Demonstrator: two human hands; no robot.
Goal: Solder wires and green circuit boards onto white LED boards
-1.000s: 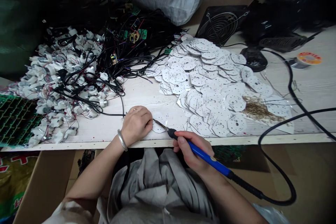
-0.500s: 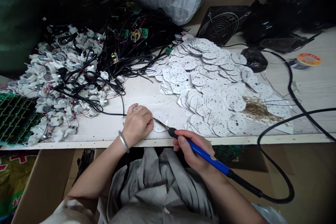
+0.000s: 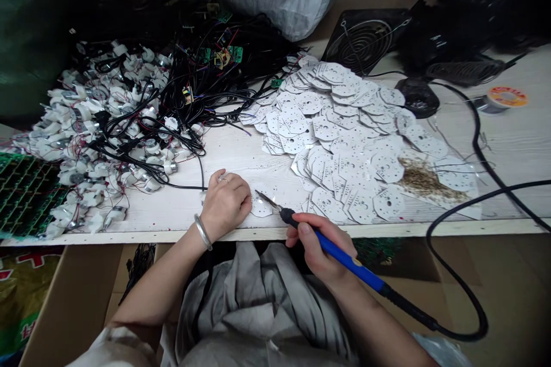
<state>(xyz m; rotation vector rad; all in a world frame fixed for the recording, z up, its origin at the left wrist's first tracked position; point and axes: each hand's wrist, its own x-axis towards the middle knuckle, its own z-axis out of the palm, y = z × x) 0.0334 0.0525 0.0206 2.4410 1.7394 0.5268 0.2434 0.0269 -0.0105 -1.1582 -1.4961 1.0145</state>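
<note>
My right hand (image 3: 322,249) is closed round a blue soldering iron (image 3: 346,258), its tip just above a white perforated disc (image 3: 261,208) on the board (image 3: 236,155). My left hand (image 3: 226,203) rests beside it, loosely curled, not gripping. Beyond lie a heap of discs (image 3: 344,149) and wired motors (image 3: 99,137). I judge this the soldering step; the next move calls for setting the tip on the disc.

In your right hand (image 3: 321,249), a blue soldering iron (image 3: 344,259) with a yellow band; beyond it, white perforated boards (image 3: 344,155) on a wood-grained white worktop (image 3: 241,155).
</note>
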